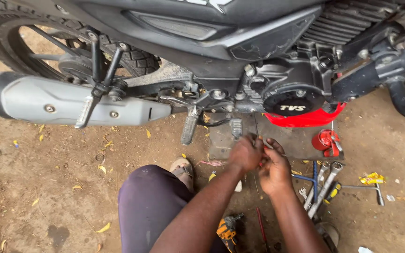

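Two hands meet on a thin rod under the engine

Both hands pinch a thin dark metal rod (256,127) just below the black motorcycle engine (287,93): left hand (245,153) and right hand (273,169) touching, fingers closed on it, steadying it upright. Silver spanners (322,185) lie on the dirt ground (71,159) right; open ground lies left.
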